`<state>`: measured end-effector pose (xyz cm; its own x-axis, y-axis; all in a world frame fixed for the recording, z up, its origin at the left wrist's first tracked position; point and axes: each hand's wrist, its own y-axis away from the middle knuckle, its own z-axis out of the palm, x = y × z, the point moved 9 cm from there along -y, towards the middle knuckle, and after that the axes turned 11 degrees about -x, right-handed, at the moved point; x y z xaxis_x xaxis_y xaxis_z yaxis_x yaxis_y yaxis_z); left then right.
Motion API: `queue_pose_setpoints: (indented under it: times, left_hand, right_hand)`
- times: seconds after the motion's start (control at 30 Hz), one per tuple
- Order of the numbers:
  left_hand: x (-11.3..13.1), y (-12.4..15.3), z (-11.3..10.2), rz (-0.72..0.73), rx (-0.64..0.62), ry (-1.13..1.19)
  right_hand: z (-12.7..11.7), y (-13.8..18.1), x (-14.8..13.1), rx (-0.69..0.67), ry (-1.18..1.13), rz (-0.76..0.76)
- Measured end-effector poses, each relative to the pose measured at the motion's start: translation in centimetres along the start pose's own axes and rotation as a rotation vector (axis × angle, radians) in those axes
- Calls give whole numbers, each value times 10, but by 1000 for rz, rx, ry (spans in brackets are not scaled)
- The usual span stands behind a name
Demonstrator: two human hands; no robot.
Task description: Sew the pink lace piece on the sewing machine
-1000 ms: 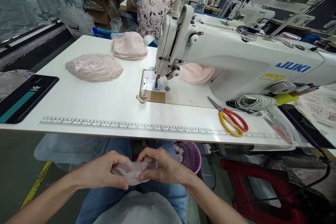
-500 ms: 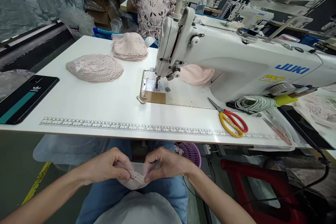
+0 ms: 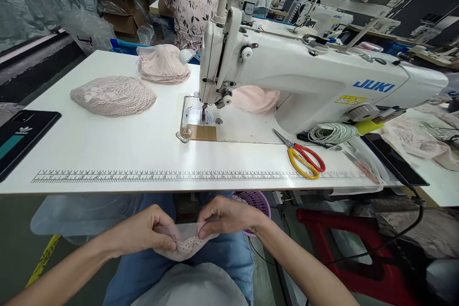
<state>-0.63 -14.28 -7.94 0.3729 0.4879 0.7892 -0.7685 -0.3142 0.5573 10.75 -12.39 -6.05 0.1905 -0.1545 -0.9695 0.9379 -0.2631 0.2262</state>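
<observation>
Over my lap, in front of the table edge, I hold a small pale pink lace fabric piece (image 3: 186, 245) with a sheer strip along its top. My left hand (image 3: 156, 232) pinches its left end between thumb and fingers. At the other end my right hand (image 3: 222, 217) is closed on the sheer edge. On the table lie a stack of pale pink lace pieces (image 3: 163, 64) and a flatter lace pile (image 3: 114, 96). A smooth pink fabric piece (image 3: 256, 99) rests behind the needle of the white sewing machine (image 3: 287, 64).
Scissors (image 3: 303, 155) with red and yellow handles lie right of the needle plate, near a coil of pale cord (image 3: 333, 133). A phone (image 3: 27, 136) is at the table's left. Below stand a purple basket (image 3: 256, 201) and a red stool (image 3: 344, 244). A co-worker (image 3: 191, 5) sits beyond.
The view has shifted right, so the table things appear further left. My right hand has risen slightly and turned along the sheer edge; more of the lace shows below it.
</observation>
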Motion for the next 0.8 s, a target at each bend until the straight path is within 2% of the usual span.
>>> queue_pose_setpoints:
  times: [0.2,0.43,0.67,0.8]
  left_hand:
    - [-1,1,-1,-14,22,-5]
    - [-1,3,-3,-23,57,-26]
    - [-5,3,-1,-7,22,-45]
    - [-7,3,-4,-9,45,-41]
  right_hand:
    - [3,2,-2,-51,28,-8]
    - [3,-2,2,40,8,33]
    - [0,6,9,-11,-31,31]
    - [-3,11,11,-18,-14,41]
